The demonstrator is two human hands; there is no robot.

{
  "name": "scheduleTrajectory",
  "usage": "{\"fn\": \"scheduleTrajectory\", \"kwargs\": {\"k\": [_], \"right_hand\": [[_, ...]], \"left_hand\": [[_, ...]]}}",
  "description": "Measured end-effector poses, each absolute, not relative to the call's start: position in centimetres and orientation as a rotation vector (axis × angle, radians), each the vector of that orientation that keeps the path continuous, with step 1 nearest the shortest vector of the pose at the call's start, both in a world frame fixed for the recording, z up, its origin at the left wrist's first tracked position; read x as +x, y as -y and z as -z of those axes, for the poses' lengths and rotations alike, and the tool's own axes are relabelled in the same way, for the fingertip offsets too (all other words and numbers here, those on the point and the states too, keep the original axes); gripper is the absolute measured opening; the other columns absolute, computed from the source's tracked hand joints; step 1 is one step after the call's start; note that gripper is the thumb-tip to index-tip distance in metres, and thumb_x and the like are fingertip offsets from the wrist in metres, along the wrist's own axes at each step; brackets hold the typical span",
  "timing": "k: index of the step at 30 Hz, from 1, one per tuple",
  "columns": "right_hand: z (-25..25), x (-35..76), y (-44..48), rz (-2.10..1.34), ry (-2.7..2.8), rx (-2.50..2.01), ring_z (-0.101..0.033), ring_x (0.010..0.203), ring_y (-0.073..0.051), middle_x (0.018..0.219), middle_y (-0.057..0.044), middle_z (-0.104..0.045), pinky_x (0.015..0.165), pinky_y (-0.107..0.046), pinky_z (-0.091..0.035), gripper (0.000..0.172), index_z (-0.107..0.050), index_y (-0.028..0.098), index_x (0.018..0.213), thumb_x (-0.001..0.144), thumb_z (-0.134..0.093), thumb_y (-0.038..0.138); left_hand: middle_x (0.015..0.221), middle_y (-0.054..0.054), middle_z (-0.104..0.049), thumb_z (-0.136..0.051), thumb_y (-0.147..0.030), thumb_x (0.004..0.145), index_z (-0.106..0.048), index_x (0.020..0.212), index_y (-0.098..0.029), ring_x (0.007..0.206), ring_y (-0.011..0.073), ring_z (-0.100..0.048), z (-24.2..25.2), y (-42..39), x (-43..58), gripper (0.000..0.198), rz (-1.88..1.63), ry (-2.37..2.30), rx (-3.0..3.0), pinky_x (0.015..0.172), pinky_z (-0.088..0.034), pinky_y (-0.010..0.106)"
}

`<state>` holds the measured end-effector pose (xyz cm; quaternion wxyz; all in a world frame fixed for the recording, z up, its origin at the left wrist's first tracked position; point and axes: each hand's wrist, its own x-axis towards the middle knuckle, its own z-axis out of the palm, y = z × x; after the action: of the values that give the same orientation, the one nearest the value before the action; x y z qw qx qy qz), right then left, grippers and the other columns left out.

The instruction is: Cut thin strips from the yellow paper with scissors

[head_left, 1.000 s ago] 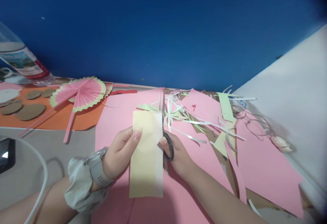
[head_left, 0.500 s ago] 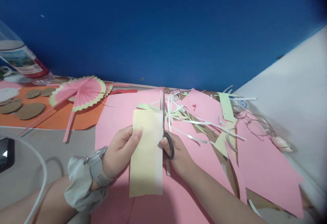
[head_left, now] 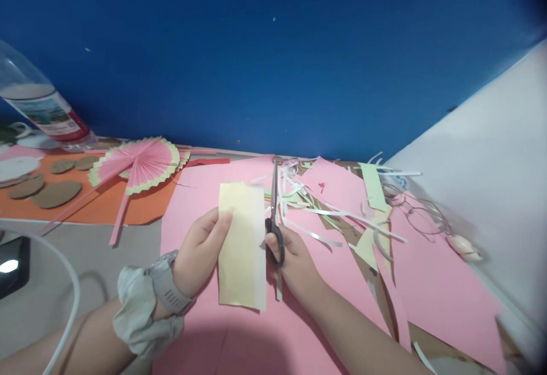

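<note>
Scissors clamped in right hand, blades along right long edge of yellow paper strip; left hand grip pinching left edge.

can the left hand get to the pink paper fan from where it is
Probably yes: the pink paper fan lies on the orange sheet, up-left of the left hand, nothing between them. But that hand holds the yellow paper, so it is not free.

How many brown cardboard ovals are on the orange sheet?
4 ovals: two at the back near the bottle, two larger ones in front. More may hide under the white piece.
</note>
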<state>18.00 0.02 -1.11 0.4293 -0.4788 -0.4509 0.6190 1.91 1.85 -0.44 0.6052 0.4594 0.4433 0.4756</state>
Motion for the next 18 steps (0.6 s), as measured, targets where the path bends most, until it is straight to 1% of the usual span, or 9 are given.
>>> {"fn": "scheduleTrajectory", "kwargs": {"k": [3,6,8,9,10,11,13,16,18], "right_hand": [[1.31,17.85,-0.06,-1.539,1.105,-1.147,-0.043,0.033,-0.008,0.048,0.006,-0.049,0.033,-0.02,-0.036,0.047,-0.047,0.02,0.069,0.079,-0.058,0.065],[1.74,17.89,-0.17,-1.521,1.132,-1.06,-0.051,0.047,-0.011,0.06,0.002,-0.054,0.043,-0.022,-0.045,0.041,-0.053,0.019,0.076,0.083,-0.058,0.058],[1.99,18.04,-0.35,-1.421,1.168,-1.026,-0.06,0.065,-0.016,0.078,-0.003,-0.062,0.058,-0.027,-0.052,0.036,-0.059,0.02,0.09,0.084,-0.06,0.055],[2.03,18.12,-0.44,-1.334,1.21,-1.024,-0.063,0.08,-0.02,0.092,-0.007,-0.064,0.07,-0.031,-0.055,0.037,-0.06,0.021,0.1,0.083,-0.062,0.053],[1.99,18.19,-0.52,-1.253,1.236,-1.029,-0.062,0.095,-0.023,0.107,-0.009,-0.063,0.082,-0.035,-0.054,0.04,-0.059,0.022,0.109,0.082,-0.063,0.051],[1.89,18.23,-0.57,-1.189,1.252,-1.03,-0.058,0.108,-0.026,0.119,-0.01,-0.06,0.092,-0.039,-0.05,0.045,-0.058,0.024,0.117,0.081,-0.066,0.049],[1.55,18.19,-0.53,-1.129,1.249,-1.028,-0.048,0.125,-0.03,0.134,-0.009,-0.051,0.102,-0.045,-0.044,0.053,-0.055,0.028,0.124,0.076,-0.072,0.044],[1.2,17.98,-0.15,-1.133,1.194,-1.038,-0.041,0.132,-0.033,0.134,-0.007,-0.047,0.105,-0.051,-0.041,0.066,-0.054,0.034,0.127,0.066,-0.08,0.033],[1.34,17.96,0.07,-1.153,1.159,-1.055,-0.045,0.128,-0.033,0.122,-0.006,-0.053,0.104,-0.052,-0.043,0.075,-0.052,0.036,0.13,0.062,-0.082,0.03]], "left_hand": [[0.072,0.002,-0.069,-0.058,-0.045,0.087,-0.065,0.089,-0.017,0.058,0.0153,-0.062,0.58,-1.98,1.92,0.03,-1.095,-1.0,0.998,0.054,-0.049,0.025],[0.076,0.002,-0.071,-0.06,-0.045,0.086,-0.061,0.096,-0.017,0.059,0.0158,-0.064,0.55,-2.12,1.96,0.03,-1.075,-0.968,0.929,0.05,-0.048,0.024],[0.077,0.001,-0.07,-0.061,-0.045,0.085,-0.058,0.102,-0.019,0.058,0.0159,-0.064,0.43,-2.22,1.98,0.031,-1.071,-0.958,0.911,0.052,-0.05,0.026],[0.075,0.0,-0.07,-0.061,-0.045,0.085,-0.057,0.104,-0.02,0.057,0.0159,-0.063,0.36,-2.27,1.98,0.032,-1.059,-0.961,0.911,0.053,-0.05,0.026],[0.074,0.0,-0.069,-0.061,-0.046,0.085,-0.057,0.104,-0.021,0.056,0.0158,-0.063,0.32,-2.31,1.98,0.032,-1.047,-0.966,0.916,0.053,-0.05,0.026],[0.072,-0.001,-0.068,-0.061,-0.047,0.085,-0.057,0.103,-0.021,0.055,0.0156,-0.062,0.3,-2.35,1.97,0.032,-1.033,-0.971,0.921,0.051,-0.049,0.026],[0.07,-0.001,-0.066,-0.06,-0.048,0.085,-0.056,0.102,-0.02,0.054,0.0149,-0.061,0.38,-2.39,1.96,0.033,-1.022,-0.98,0.93,0.049,-0.048,0.025],[0.068,-0.002,-0.064,-0.06,-0.048,0.085,-0.055,0.102,-0.02,0.052,0.0139,-0.059,0.61,-2.4,1.97,0.034,-1.02,-0.995,0.947,0.048,-0.047,0.024],[0.066,-0.002,-0.063,-0.06,-0.048,0.085,-0.055,0.1,-0.019,0.051,0.0133,-0.058,0.66,-2.37,1.98,0.033,-1.022,-0.99,0.955,0.047,-0.047,0.023]]}}
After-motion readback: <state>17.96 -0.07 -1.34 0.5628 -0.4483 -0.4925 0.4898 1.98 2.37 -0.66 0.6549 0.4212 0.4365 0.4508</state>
